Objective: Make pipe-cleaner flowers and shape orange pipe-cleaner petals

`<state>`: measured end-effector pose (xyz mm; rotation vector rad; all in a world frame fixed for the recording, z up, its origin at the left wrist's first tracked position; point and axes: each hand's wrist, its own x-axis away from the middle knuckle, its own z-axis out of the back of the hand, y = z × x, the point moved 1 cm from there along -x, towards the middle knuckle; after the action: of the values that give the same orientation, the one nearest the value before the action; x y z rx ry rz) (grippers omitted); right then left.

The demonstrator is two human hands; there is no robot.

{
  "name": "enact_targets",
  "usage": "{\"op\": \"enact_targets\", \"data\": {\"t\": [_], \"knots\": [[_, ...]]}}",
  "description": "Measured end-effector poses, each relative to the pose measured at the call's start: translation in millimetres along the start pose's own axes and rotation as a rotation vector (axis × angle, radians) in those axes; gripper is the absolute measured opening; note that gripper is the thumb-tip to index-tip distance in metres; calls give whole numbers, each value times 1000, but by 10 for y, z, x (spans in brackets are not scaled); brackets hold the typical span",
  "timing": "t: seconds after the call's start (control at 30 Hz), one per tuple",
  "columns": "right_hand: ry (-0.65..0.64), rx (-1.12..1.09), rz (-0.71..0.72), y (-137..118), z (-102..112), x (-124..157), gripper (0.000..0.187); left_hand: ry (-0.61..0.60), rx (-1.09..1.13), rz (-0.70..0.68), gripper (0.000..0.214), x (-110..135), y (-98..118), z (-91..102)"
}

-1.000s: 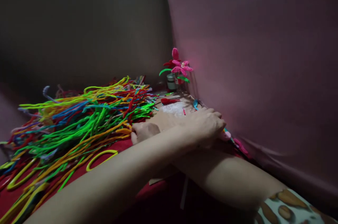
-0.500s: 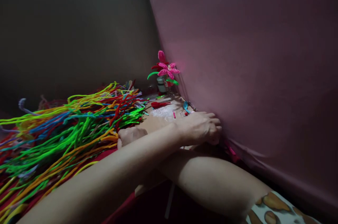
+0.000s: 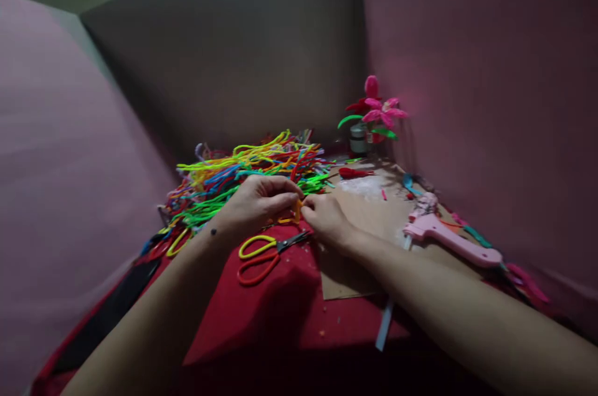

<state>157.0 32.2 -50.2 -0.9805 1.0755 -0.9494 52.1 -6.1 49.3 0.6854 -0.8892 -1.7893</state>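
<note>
Head view, orange strand: a short orange strand (image 3: 298, 212) is held up between the two hands, above the far end of the scissors; judged from this, the step in hand is fingertip work on it, perhaps bending or twisting.
Left hand: the left hand (image 3: 259, 200) makes a narrow pinch, thumb and forefinger on the strand's upper end.
Right hand: the right hand (image 3: 329, 220) is curled, thumb and finger drawn together and seemingly gripping the strand's right edge; the contact is blurred.
Fingertip work: a further bend would call for a steady left pinch and small turns from the right.
Scissors: the scissors (image 3: 280, 246), with yellow and red handles, lie on the red cloth (image 3: 224, 321) just nearer than the hands, close to the working space.
Strand pile: a many-coloured strand pile (image 3: 247, 178) lies to the left and far, with the left hand partly covering it.
Board: the brown board (image 3: 346, 284) reaches under the right forearm.
Glue gun: the pink glue gun (image 3: 453, 243) lies to the right, beyond that forearm, limiting sideways room.
Flower: a pink flower (image 3: 385, 113) stands far right.
</note>
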Motion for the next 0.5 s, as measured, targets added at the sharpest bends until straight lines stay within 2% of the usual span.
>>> {"op": "enact_targets", "data": {"t": [0.07,0.13,0.2,0.27,0.37,0.5], "knots": [[33,67,-7,33,-77,-28,13,28,-227,20,21,146,-199,299],[80,112,-5,59,-81,-42,16,-40,-560,31,22,266,-411,543],[98,121,7,66,-58,-41,18,-92,-853,78,24,348,-627,705],[102,105,12,52,-41,-26,18,-132,-1044,177,26,391,-830,786],[94,1,-40,12,-42,7,16,-180,-1111,307,21,396,-1068,810],[57,-192,-114,-26,-61,34,14,-102,-1127,307,21,319,-1148,781]]}}
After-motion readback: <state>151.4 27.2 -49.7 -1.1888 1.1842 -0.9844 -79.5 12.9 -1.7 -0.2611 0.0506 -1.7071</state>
